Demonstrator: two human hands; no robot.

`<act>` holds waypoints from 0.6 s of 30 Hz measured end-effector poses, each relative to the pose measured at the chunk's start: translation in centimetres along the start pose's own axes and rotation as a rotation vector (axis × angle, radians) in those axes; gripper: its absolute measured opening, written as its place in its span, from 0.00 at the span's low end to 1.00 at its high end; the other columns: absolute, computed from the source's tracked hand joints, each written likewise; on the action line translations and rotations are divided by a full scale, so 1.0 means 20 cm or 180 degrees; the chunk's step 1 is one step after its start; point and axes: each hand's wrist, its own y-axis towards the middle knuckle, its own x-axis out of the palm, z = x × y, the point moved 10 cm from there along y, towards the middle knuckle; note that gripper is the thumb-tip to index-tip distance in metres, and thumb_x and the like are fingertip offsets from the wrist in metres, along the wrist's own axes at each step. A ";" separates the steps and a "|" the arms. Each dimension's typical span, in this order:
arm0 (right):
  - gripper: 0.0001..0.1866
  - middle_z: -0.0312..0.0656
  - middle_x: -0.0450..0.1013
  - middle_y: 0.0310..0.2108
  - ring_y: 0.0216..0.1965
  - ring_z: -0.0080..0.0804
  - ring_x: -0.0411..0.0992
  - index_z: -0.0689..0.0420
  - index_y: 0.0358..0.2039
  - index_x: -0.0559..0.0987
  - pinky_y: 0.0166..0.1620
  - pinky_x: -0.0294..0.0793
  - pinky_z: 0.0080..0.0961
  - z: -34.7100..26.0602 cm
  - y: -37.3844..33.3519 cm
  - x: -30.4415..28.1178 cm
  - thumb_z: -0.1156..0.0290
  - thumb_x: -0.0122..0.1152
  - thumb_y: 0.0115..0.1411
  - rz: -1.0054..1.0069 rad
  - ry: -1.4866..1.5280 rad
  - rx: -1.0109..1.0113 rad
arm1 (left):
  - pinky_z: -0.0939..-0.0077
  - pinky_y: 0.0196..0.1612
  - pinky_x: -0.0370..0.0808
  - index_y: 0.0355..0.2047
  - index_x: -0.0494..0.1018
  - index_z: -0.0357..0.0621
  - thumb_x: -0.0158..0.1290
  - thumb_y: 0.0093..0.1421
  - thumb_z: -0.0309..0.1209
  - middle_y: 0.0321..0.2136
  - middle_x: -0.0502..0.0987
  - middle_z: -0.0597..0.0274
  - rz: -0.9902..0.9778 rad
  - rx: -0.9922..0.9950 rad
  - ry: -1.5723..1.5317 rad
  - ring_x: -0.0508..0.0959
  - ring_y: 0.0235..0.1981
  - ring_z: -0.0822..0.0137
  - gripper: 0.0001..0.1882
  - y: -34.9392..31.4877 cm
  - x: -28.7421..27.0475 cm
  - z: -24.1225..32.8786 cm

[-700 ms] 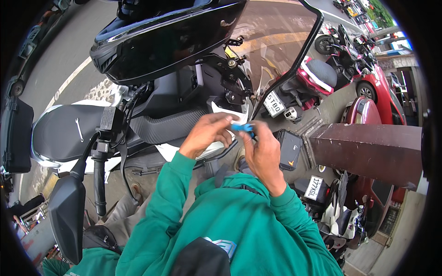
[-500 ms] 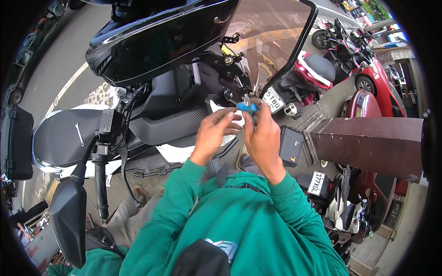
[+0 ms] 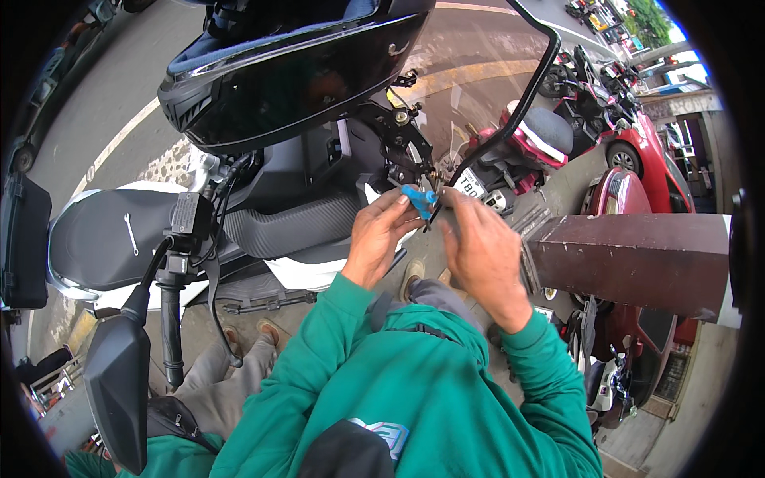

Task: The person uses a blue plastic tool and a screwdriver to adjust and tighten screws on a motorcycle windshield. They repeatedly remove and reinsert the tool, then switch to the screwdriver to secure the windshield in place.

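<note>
My left hand (image 3: 374, 239) pinches a small bright blue part (image 3: 419, 199) between thumb and fingers, in front of my chest. The part has a rounded knob at its right end and a dark piece along its lower side; its exact kind I cannot make out. Just right of it, my right hand (image 3: 486, 251) is slightly blurred, its thumb and forefinger spread and nothing visible between them. Its fingertips come close to the knob; whether they touch it I cannot tell. A white and black scooter (image 3: 287, 219) stands beyond my hands, with a wrench (image 3: 131, 234) lying on its black seat (image 3: 92, 239).
A dark visored helmet (image 3: 295, 88) sits over the scooter's front, beside a clear windscreen (image 3: 478, 56). A mirror (image 3: 119, 390) and handlebar grip (image 3: 171, 334) stick out at left. A brown metal beam (image 3: 629, 259) juts in from the right. Another person's legs (image 3: 231, 366) show at lower left.
My right hand has drawn away from the blue part to the right and down, its fingers parting. The blue part has turned in my left hand and moved slightly left.
</note>
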 end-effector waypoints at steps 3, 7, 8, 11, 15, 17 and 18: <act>0.26 0.40 0.75 0.40 0.36 0.37 0.79 0.50 0.60 0.79 0.34 0.80 0.36 0.01 0.06 -0.08 0.73 0.62 0.59 -0.0154 -0.0583 -0.0612 | 0.61 0.57 0.80 0.60 0.72 0.30 0.52 0.77 0.35 0.51 0.83 0.50 0.0065 0.0128 0.0211 0.84 0.51 0.59 0.20 0.00 -0.02 0.02; 0.28 0.42 0.75 0.42 0.36 0.37 0.78 0.46 0.62 0.79 0.34 0.79 0.34 0.07 0.12 -0.08 0.71 0.61 0.59 -0.0674 -0.1193 -0.0942 | 0.59 0.59 0.79 0.60 0.71 0.30 0.51 0.77 0.35 0.52 0.82 0.49 0.0222 0.0254 0.0478 0.83 0.53 0.57 0.20 0.02 -0.01 0.01; 0.28 0.42 0.75 0.43 0.36 0.37 0.78 0.46 0.62 0.79 0.34 0.79 0.34 0.07 0.13 -0.09 0.71 0.61 0.59 -0.0614 -0.1129 -0.1098 | 0.60 0.58 0.79 0.60 0.71 0.31 0.52 0.77 0.35 0.52 0.82 0.49 0.0283 0.0307 0.0534 0.83 0.53 0.57 0.20 0.02 -0.02 0.00; 0.27 0.43 0.75 0.46 0.38 0.37 0.79 0.47 0.61 0.79 0.35 0.80 0.34 0.10 0.14 -0.09 0.71 0.61 0.59 -0.0572 -0.0894 -0.1348 | 0.64 0.55 0.79 0.60 0.71 0.30 0.53 0.76 0.34 0.51 0.81 0.51 0.0414 0.0425 0.0569 0.82 0.52 0.61 0.20 0.02 -0.03 -0.02; 0.27 0.43 0.76 0.50 0.41 0.37 0.80 0.47 0.60 0.78 0.37 0.81 0.33 0.16 0.14 -0.06 0.72 0.61 0.59 -0.0501 -0.0749 -0.1486 | 0.64 0.56 0.79 0.60 0.71 0.29 0.54 0.75 0.33 0.52 0.80 0.52 0.0536 0.0725 0.0649 0.82 0.52 0.62 0.20 0.03 -0.02 -0.01; 0.27 0.43 0.76 0.51 0.41 0.36 0.80 0.47 0.61 0.78 0.37 0.81 0.33 0.18 0.13 -0.06 0.72 0.61 0.59 -0.0476 -0.0646 -0.1522 | 0.65 0.56 0.80 0.59 0.72 0.29 0.55 0.75 0.32 0.52 0.79 0.52 0.0714 0.0883 0.0689 0.82 0.52 0.63 0.19 0.03 -0.02 0.00; 0.27 0.43 0.76 0.51 0.42 0.36 0.80 0.47 0.61 0.78 0.37 0.81 0.33 0.19 0.13 -0.06 0.72 0.61 0.59 -0.0468 -0.0613 -0.1522 | 0.65 0.56 0.81 0.58 0.72 0.29 0.55 0.75 0.32 0.52 0.79 0.52 0.0817 0.0954 0.0706 0.82 0.52 0.63 0.19 0.03 -0.02 0.00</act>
